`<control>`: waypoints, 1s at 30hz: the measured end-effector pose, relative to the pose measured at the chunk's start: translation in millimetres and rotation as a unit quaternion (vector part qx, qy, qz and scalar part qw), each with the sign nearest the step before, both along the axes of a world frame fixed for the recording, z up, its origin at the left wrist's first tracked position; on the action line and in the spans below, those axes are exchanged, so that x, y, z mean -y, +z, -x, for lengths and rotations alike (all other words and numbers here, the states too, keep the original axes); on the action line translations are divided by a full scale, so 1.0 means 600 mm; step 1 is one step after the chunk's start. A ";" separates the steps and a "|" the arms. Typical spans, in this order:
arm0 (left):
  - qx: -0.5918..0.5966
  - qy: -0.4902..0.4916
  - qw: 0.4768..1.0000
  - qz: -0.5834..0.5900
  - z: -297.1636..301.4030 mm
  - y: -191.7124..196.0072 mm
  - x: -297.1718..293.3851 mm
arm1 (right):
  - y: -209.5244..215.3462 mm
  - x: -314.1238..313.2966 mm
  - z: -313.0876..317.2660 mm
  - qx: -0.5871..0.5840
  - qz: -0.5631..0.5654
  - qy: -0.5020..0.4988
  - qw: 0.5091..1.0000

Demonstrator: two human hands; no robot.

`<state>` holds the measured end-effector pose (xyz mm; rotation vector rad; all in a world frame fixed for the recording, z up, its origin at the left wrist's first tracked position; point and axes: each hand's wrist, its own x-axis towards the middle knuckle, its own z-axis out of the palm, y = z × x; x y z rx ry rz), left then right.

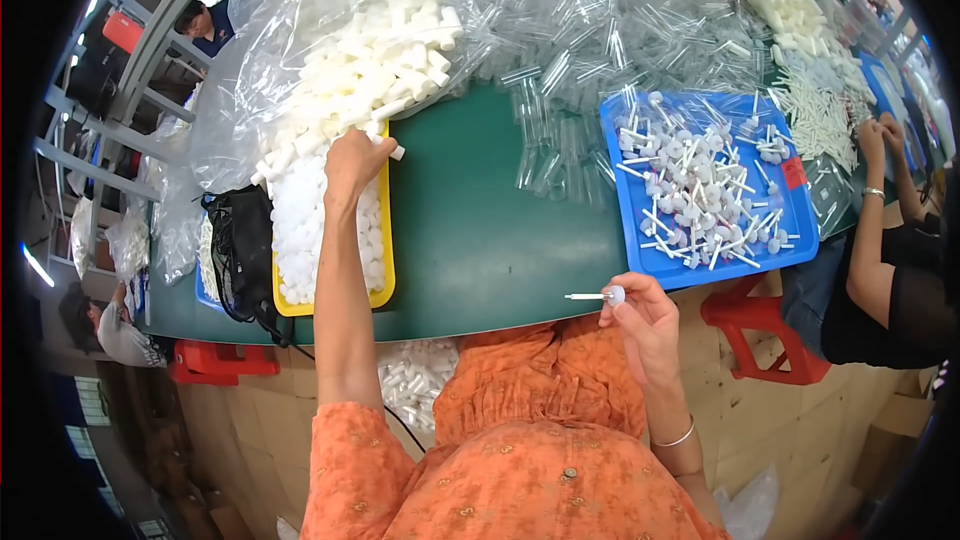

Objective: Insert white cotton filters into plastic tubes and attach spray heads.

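Note:
My left hand [352, 168] reaches over the far end of a yellow tray [390, 275] heaped with small white round pieces [300, 265]. Its fingers are closed, and a short white cylinder [398, 153] sticks out beside the thumb. Cream-white cylinders [400, 50] spill from a clear plastic bag just beyond. Close to the table's front edge, my right hand [648, 328] pinches a thin white stick with a round translucent cap [612, 295], its tip pointing left. A blue tray [612, 140] beyond that hand holds many similar capped sticks [700, 195].
Clear plastic tubes [600, 20] cover the back of the green table [470, 240]. A black drawstring bag [238, 255] lies left of the yellow tray. At right, a co-worker's arms [872, 240] reach to the table, near a red stool [760, 330]. White pieces [418, 375] are below the table.

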<state>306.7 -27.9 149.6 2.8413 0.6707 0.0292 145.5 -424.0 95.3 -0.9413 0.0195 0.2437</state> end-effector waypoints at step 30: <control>0.139 -0.328 0.825 0.439 0.267 -0.060 0.314 | 0.005 -0.041 0.006 -0.068 -0.056 -0.023 0.996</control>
